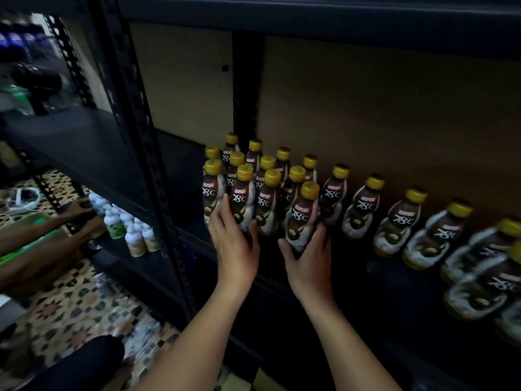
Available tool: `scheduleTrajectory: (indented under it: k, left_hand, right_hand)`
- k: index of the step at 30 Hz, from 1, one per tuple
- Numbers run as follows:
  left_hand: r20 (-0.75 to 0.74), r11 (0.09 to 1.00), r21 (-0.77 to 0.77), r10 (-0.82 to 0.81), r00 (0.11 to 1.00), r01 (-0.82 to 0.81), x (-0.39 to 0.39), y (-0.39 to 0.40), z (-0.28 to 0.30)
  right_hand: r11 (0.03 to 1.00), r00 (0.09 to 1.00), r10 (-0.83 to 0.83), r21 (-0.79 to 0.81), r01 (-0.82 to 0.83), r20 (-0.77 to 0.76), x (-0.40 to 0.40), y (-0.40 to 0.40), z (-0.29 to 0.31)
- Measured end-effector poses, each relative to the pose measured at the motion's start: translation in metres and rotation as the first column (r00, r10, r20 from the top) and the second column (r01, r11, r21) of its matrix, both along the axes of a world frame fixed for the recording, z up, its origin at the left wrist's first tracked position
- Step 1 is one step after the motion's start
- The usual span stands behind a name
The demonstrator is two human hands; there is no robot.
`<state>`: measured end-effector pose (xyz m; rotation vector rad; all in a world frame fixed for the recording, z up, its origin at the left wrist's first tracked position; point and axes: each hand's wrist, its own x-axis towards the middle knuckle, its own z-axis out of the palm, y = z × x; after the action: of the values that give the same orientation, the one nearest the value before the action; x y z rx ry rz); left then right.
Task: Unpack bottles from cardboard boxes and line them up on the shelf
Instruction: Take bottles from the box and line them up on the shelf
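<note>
My left hand (234, 244) and right hand (308, 256) each grip a brown yellow-capped plastic coffee bottle (301, 218) on the black metal shelf (352, 266). Cluster packed, back row lined rightward; boxes unseen, remainder unknown.

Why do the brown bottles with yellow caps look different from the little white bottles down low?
The brown yellow-capped bottles are dark with brown labels; the small white bottles are pale. The brown ones stand on the upper black shelf, the white ones a shelf lower, further left. Both stand upright in groups.
</note>
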<state>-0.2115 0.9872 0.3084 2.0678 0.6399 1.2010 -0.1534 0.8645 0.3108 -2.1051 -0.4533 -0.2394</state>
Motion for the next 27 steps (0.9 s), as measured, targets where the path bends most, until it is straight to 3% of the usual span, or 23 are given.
scheduleTrajectory:
  k: [5,11,18,27]
  left_hand:
    - [0.028,0.996,0.01,0.093,0.995,-0.093,0.009,0.001,-0.006]
    - [0.107,0.996,0.001,0.084,0.991,-0.084,0.002,-0.002,-0.012]
    - [-0.059,0.998,-0.004,0.058,0.997,-0.059,0.005,-0.003,-0.01]
    - [0.022,0.999,-0.03,-0.014,1.0,0.014,-0.005,0.007,-0.01]
  right_hand:
    - [0.999,1.0,-0.008,-0.042,0.009,0.02,0.0,-0.001,-0.003]
    - [0.999,1.0,0.003,-0.045,-0.002,0.006,-0.001,-0.002,-0.001]
    - [0.999,1.0,0.005,-0.05,-0.005,-0.01,-0.002,-0.005,0.001]
    - [0.997,1.0,0.007,-0.074,-0.01,-0.03,-0.005,-0.006,0.003]
